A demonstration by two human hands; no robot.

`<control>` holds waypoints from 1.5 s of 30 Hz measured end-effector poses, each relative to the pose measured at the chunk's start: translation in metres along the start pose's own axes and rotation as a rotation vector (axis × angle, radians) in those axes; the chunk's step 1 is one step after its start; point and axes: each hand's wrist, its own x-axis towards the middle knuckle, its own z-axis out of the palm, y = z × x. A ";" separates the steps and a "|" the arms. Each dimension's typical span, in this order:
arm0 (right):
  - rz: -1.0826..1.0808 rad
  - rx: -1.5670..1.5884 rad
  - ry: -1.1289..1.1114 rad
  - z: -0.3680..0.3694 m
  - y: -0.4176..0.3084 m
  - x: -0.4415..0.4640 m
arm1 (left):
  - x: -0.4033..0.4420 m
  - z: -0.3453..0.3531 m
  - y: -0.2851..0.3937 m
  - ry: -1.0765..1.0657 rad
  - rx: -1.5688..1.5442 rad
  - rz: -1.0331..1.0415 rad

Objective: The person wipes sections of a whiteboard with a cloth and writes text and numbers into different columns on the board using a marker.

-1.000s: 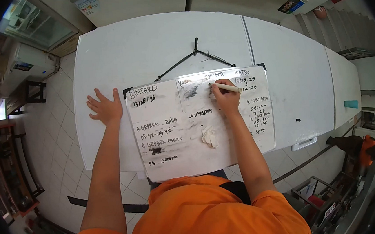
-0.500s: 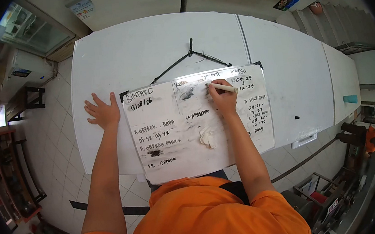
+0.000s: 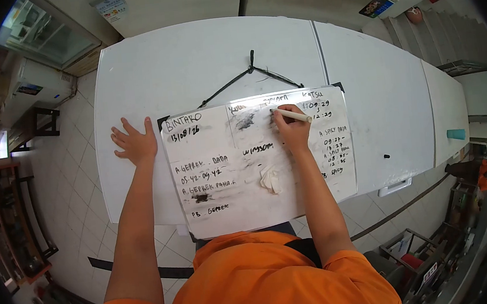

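A whiteboard (image 3: 213, 140) covered in black handwriting lies flat in front of me, a black cord (image 3: 225, 86) tied to its top edge. My right hand (image 3: 293, 128) grips a white marker (image 3: 295, 115), its tip at the board below the middle heading, beside dark smudges. Left of the board, my left hand (image 3: 135, 143) rests flat on the white surface with its fingers spread, holding nothing. A crumpled white tissue (image 3: 270, 180) lies on the board below and left of my right hand.
The board rests on a large white top (image 3: 187, 55). A small black cap (image 3: 386, 156) lies on it at the right, and a teal cup (image 3: 456, 134) stands farther right. Another person in orange (image 3: 483, 176) is at the far right edge.
The view has shifted slightly. My right hand stays at nearly the same spot on the board with the marker, and my left hand keeps its place.
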 end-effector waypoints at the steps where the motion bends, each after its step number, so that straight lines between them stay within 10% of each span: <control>1: 0.004 0.002 -0.003 0.000 0.000 0.000 | 0.000 -0.001 0.000 -0.002 0.000 -0.002; 45: 0.015 -0.079 -0.007 -0.015 -0.001 0.003 | -0.002 -0.010 0.004 -0.049 -0.010 -0.011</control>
